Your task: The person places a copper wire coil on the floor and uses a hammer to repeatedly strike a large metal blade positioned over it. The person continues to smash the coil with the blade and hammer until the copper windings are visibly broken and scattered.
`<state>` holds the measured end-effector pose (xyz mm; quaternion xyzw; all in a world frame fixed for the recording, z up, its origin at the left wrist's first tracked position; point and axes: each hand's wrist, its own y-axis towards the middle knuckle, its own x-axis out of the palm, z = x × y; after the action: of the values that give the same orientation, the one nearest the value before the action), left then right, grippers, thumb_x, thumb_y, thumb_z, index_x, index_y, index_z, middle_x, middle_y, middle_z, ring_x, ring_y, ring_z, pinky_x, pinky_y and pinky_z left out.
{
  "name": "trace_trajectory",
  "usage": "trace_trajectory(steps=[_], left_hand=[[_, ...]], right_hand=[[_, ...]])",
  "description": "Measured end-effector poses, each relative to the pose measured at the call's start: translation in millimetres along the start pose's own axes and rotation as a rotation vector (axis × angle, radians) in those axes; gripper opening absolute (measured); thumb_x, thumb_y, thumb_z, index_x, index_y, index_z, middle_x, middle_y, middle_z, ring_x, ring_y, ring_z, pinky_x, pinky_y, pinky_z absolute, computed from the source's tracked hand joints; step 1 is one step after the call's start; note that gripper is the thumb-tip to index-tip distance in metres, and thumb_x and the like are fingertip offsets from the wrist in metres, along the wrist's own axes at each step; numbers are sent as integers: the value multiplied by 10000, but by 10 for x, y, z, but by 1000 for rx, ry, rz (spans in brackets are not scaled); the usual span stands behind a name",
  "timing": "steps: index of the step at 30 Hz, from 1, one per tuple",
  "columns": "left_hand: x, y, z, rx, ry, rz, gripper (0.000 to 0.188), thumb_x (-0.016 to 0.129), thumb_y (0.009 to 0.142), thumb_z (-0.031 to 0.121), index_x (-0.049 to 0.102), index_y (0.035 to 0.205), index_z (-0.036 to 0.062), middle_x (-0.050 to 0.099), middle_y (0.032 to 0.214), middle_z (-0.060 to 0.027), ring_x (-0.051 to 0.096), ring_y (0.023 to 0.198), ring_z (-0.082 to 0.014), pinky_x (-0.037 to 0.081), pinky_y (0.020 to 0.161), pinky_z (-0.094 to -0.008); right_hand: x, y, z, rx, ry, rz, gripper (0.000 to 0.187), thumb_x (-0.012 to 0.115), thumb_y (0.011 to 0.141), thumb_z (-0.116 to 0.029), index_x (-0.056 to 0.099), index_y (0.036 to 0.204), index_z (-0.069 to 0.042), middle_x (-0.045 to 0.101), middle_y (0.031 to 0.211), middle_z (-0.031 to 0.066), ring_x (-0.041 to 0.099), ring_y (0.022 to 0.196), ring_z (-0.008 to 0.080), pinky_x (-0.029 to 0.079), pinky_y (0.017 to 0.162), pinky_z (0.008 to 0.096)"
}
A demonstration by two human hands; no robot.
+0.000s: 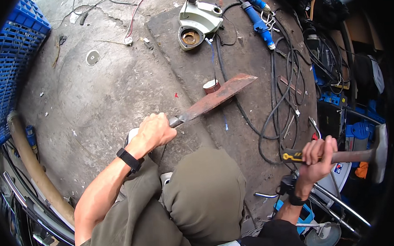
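My left hand point(154, 133) is closed around the handle of a long, rust-brown machete point(220, 96), its blade slanting up to the right. Just behind the blade's middle stands a small round reddish-brown piece with a whitish top point(211, 86); a thin blue wire runs by it. Whether the blade touches this piece I cannot tell. Off to the right, my right hand point(317, 160) grips the black and yellow handle of a hammer point(378, 153), raised above the floor with its steel head to the right. Farther back sits a grey-white metal housing point(200, 25) with a round opening.
Black cables point(274, 105) lie looped on the right, near blue plug connectors point(258, 25). At far left stands a blue plastic crate point(11, 66), with a cardboard tube point(41, 169) below it. Tools and a blue case point(360, 131) crowd the right edge. My knee point(205, 189) is bent in front.
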<state>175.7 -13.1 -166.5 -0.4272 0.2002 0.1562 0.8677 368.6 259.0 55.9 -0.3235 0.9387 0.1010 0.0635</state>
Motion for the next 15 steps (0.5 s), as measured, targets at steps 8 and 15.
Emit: trace_trajectory(steps=[8, 15], left_hand=[[91, -23, 50, 47, -32, 17, 325, 597, 683, 177, 674, 755, -130, 638, 797, -394, 689, 840, -526, 560, 831, -543], [-33, 35, 156, 13, -15, 3, 344, 580, 716, 176, 701, 855, -115, 674, 889, -381, 689, 917, -512, 545, 907, -515]], right_hand=[[367, -819, 1504, 660, -425, -346, 335, 706, 969, -242, 563, 727, -59, 499, 553, -39, 444, 468, 61, 341, 432, 270], [-48, -227, 311, 375, -598, -58, 299, 693, 977, -226, 568, 757, -66, 494, 539, -18, 457, 431, 67, 318, 394, 235]])
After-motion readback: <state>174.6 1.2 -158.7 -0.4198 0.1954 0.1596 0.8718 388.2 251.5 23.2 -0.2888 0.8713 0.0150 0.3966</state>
